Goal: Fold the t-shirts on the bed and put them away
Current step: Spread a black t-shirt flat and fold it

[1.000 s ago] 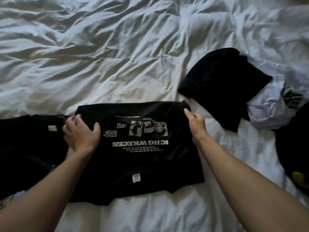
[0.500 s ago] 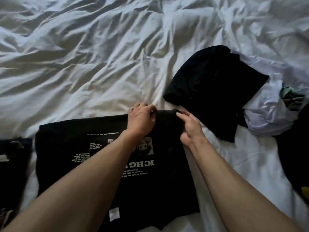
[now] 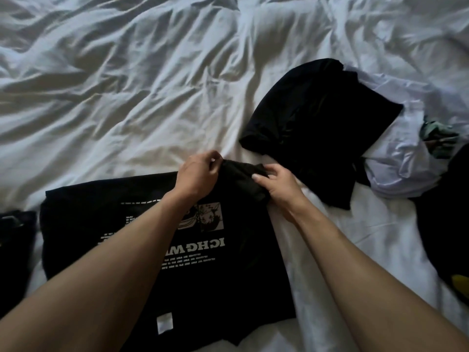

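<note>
A black t-shirt with white print (image 3: 83, 224) lies spread on the white bed sheet (image 3: 127, 102) in front of me. Both hands are at its far right corner. My left hand (image 3: 196, 175) pinches the top edge of the bunched fabric there. My right hand (image 3: 278, 185) grips the same bunch from the right side. My left forearm crosses over the print and hides part of it. A white label shows near the shirt's near edge.
A crumpled black garment (image 3: 317, 125) lies to the right, overlapping a white garment (image 3: 403, 171). More dark clothing lies at the right edge (image 3: 449, 237) and at the left edge (image 3: 15, 245). The sheet beyond is wrinkled.
My left hand crossed from the shirt's left edge to its far right corner. Both hands now hold the bunched corner, lifted slightly off the bed.
</note>
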